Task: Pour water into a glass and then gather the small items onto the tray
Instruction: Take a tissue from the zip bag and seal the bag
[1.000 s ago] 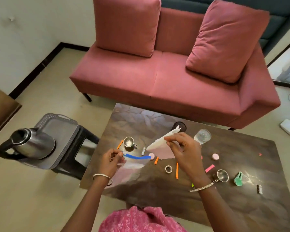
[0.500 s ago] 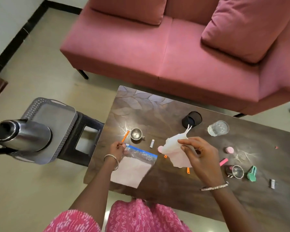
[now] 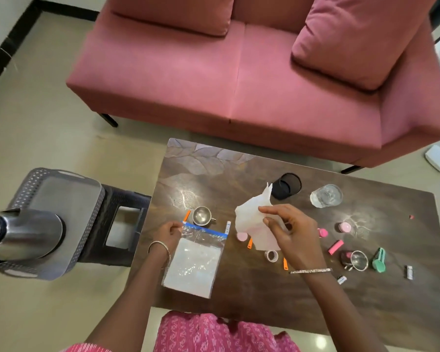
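Nearest me, my left hand (image 3: 172, 231) pinches the bag (image 3: 196, 262) by a corner of its blue zip edge, I judge to steady the mouth. Its long axis runs from me toward the sofa (image 3: 239, 85), mouth facing away. My right hand (image 3: 294, 233) grips a crumpled paper (image 3: 252, 222), likely bound for the bag. Farther off, the glass (image 3: 326, 196) stands upright among scattered small items (image 3: 335, 246), and the tray (image 3: 69, 199) sits on a stool (image 3: 122, 199) well apart to my left.

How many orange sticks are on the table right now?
3. One orange plastic stick lies by the small steel cup above the clear zip bag, one below the white paper, one near the right hand. Paper or hand may hide more.
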